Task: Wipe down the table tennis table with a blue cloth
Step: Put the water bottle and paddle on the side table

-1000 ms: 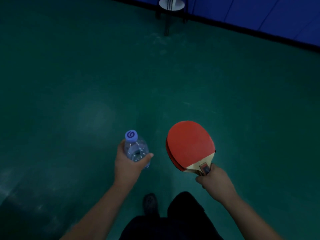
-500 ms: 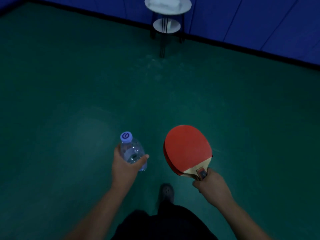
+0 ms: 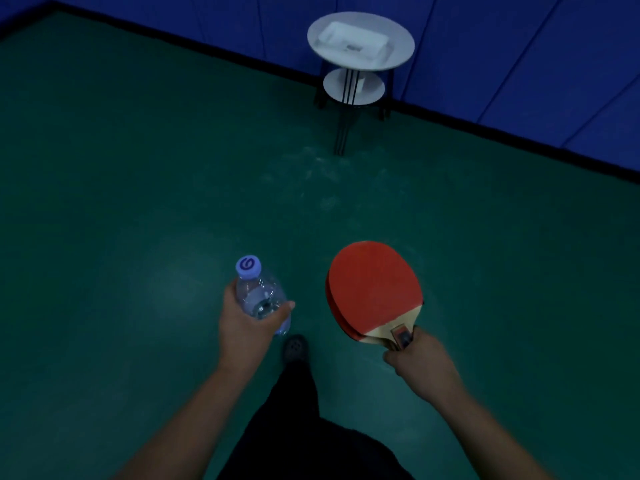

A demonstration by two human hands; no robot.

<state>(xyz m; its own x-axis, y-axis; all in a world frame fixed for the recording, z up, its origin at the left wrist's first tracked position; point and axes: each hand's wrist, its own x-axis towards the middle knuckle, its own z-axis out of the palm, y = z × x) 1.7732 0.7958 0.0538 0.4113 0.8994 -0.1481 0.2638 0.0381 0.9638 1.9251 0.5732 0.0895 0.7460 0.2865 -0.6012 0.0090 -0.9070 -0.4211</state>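
Note:
My left hand (image 3: 246,327) grips a clear plastic water bottle (image 3: 258,292) with a pale blue cap, held upright in front of me. My right hand (image 3: 420,367) holds the handles of red-faced table tennis paddles (image 3: 374,289), stacked with a second edge showing beneath the top one, blades pointing up and forward. No table tennis table and no blue cloth are in view.
I stand on a green floor (image 3: 138,202). Ahead, against a blue wall (image 3: 519,46), is a small round white side table (image 3: 398,60) with a lower shelf and black legs; a white rectangular tray (image 3: 353,39) lies on its top. My dark shoe (image 3: 295,347) shows below.
The view has risen and moved forward: the round side table and the blue wall came further into sight and nearer. Both hands keep the same hold on bottle and paddles.

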